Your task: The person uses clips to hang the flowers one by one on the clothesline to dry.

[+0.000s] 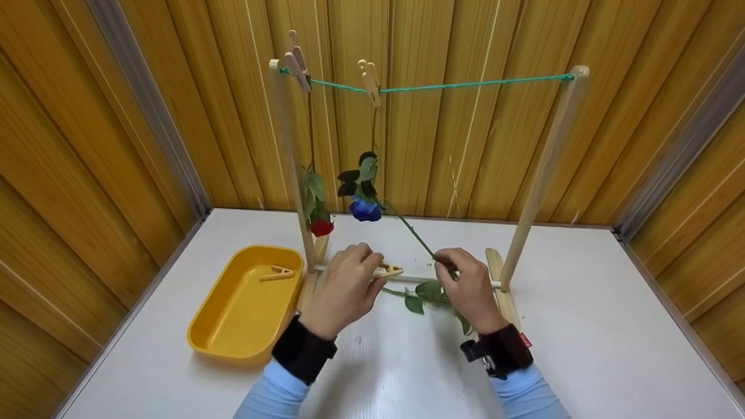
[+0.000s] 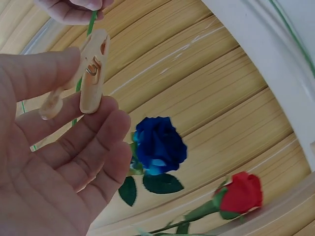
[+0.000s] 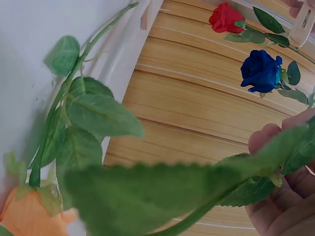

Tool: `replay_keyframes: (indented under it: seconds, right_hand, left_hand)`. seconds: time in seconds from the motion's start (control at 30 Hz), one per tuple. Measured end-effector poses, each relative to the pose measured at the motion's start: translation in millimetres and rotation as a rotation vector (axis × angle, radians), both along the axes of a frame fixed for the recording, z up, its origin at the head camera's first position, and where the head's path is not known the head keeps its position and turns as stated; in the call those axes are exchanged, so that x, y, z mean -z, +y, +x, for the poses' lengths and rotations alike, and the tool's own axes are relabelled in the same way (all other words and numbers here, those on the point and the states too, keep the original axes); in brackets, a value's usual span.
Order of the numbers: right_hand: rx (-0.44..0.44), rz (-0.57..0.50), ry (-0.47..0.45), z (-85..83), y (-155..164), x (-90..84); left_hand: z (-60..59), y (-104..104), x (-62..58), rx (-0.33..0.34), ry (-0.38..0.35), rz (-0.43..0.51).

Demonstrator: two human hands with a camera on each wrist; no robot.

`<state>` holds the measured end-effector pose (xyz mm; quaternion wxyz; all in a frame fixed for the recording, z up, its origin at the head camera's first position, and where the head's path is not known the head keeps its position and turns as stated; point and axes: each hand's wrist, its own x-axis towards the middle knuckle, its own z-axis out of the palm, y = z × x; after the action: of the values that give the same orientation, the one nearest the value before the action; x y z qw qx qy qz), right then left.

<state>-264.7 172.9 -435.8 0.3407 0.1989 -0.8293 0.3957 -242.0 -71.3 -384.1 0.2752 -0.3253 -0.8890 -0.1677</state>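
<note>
My left hand pinches a wooden clothespin between thumb and fingers. My right hand grips a green flower stem that slants up and left; its leaves fill the front of the right wrist view, and its bloom is out of sight. An orange rose lies with its leafy stem on the white table. From the green line a red rose and a blue rose hang head down, each held by a clothespin.
The line is tied between two wooden posts, joined low down by a white bar. At the left stands a yellow tray with a clothespin in it. Wood-patterned walls enclose the table.
</note>
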Motion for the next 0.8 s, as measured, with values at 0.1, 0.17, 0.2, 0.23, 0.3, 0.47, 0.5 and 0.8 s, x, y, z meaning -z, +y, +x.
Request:
replay_keyframes:
  seconds: [0.1, 0.17, 0.2, 0.23, 0.3, 0.47, 0.5, 0.8]
  right_hand:
    - [-0.004, -0.035, -0.008, -2.5, 0, -4.1]
    - [-0.015, -0.062, -0.037, -4.0, -1, -8.2]
    - [-0.020, -0.075, -0.061, -4.6, -1, -10.4]
    - [-0.025, -0.089, -0.086, -5.1, -1, -12.9]
    - [-0.033, -0.116, -0.134, -6.5, -1, -17.8]
    - [-0.036, -0.160, -0.234, -11.2, 0, -29.2]
    - [-0.035, -0.167, -0.250, -12.1, 0, -31.4]
    - [-0.067, -0.190, -0.312, -25.3, -1, -48.5]
  left_hand:
    - [-2.7, 0, -14.6, 0.015, 0.014, -0.049]
    - [-4.5, -1, -24.7, 0.033, 0.015, -0.072]
    - [-5.1, -1, -30.0, 0.042, 0.018, -0.085]
    - [-6.1, -1, -35.1, 0.050, 0.020, -0.099]
    - [-7.6, -2, -45.6, 0.062, 0.023, -0.128]
    - [-14.0, 0, -72.6, 0.097, 0.030, -0.166]
    - [-15.9, 0, -77.8, 0.107, 0.032, -0.168]
    - [-36.4, 5, -131.2, 0.089, 0.034, -0.230]
